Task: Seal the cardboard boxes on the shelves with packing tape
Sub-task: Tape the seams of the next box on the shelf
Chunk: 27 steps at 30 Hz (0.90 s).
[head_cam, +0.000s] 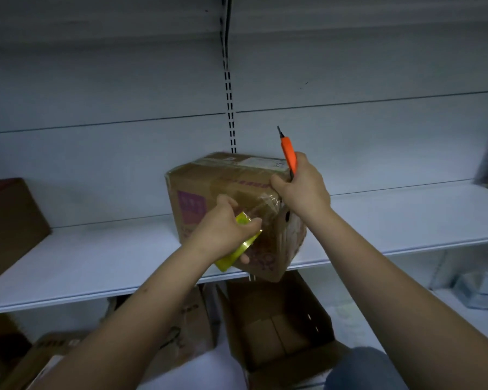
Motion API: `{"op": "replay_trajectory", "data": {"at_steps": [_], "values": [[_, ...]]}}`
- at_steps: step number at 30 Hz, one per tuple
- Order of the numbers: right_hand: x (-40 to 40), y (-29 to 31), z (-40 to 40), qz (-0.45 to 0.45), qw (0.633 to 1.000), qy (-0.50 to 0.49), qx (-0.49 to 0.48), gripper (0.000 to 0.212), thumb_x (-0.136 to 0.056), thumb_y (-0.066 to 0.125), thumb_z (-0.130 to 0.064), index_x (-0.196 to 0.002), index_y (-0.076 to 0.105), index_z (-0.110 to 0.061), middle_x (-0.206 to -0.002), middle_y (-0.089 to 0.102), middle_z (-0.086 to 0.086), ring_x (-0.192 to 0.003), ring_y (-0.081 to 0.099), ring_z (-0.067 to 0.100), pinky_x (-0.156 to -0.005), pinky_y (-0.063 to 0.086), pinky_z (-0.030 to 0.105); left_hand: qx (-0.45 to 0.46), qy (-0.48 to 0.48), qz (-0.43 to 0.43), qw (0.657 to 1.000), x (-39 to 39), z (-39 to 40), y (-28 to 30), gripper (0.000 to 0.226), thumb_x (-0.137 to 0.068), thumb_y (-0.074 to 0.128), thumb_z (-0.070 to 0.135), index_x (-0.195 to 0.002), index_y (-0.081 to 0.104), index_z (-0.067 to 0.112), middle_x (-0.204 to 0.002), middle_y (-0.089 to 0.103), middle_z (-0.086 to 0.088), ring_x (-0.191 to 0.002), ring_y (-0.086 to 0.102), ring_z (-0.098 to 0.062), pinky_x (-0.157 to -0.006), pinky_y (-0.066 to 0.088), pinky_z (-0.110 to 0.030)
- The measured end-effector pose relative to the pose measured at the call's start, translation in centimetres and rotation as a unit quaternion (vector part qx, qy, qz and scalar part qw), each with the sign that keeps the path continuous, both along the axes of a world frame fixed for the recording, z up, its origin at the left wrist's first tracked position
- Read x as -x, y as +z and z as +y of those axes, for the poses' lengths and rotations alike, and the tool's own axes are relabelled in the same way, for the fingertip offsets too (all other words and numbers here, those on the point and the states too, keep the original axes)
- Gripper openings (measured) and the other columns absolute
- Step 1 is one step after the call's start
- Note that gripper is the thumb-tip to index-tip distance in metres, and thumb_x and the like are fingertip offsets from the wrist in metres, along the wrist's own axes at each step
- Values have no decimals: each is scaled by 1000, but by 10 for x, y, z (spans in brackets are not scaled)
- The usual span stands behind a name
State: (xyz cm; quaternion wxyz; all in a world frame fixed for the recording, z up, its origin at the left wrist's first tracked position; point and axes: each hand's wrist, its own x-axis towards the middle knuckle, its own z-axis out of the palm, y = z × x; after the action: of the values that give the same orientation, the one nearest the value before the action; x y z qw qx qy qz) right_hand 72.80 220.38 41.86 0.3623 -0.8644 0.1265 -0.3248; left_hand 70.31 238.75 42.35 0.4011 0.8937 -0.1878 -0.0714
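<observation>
A: Nearest, the left hand (223, 229) grips the yellow tape roll (238, 243) against the front of the cardboard box (231, 198), which overhangs the edge of the white shelf (96, 257). A hard pull could drag it off.

B: And the right hand (302, 190)?

A: It is curled round the orange utility knife (289, 154) at the box's top corner, blade up. A slip could nick the clear tape (268, 202) or a finger.

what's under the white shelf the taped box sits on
Below the white metal shelf sits an open brown cardboard box, flaps up, apparently empty, with more brown cartons to its left. The person's forearms cover part of them, and dim light hides the rest.
</observation>
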Motion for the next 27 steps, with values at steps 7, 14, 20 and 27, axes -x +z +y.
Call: {"op": "replay_trajectory", "data": {"at_steps": [7, 14, 20, 27], "values": [[41, -5, 17, -49, 994, -32, 91, 43, -102, 42, -38, -142, 38, -22, -120, 50, 6, -81, 53, 25, -63, 36, 34, 69, -44, 12, 997, -14, -4, 1, 15, -97, 64, 22, -101, 62, 8, -80, 76, -9, -48, 67, -24, -45, 53, -27], [112, -47, 57, 43, 961, -33, 272, 46, -104, 28, -40, -148, 26, -26, -128, 49, -1, -84, 65, 28, -56, 36, 32, 114, -40, 19, 993, -15, -7, -8, 13, -96, 64, 17, -101, 65, 6, -82, 76, -12, -51, 68, -24, -49, 54, -29], [108, -61, 46, 137, 947, -45, 288, 47, -106, 31, -34, -150, 16, -24, -122, 59, 1, -87, 68, 28, -60, 40, 35, 122, -73, 38, 989, -13, -4, -12, 16, -98, 61, 15, -104, 62, 0, -83, 76, -14, -50, 66, -23, -50, 54, -29], [127, -95, 14, 165, 951, -47, 257, 32, -105, 34, -32, -136, 33, -26, -92, 63, -4, -79, 66, 20, -58, 41, 30, 113, -56, 66, 990, -22, 5, -26, 23, -95, 67, 21, -101, 64, -1, -81, 76, -16, -47, 63, -22, -47, 53, -26]]}}
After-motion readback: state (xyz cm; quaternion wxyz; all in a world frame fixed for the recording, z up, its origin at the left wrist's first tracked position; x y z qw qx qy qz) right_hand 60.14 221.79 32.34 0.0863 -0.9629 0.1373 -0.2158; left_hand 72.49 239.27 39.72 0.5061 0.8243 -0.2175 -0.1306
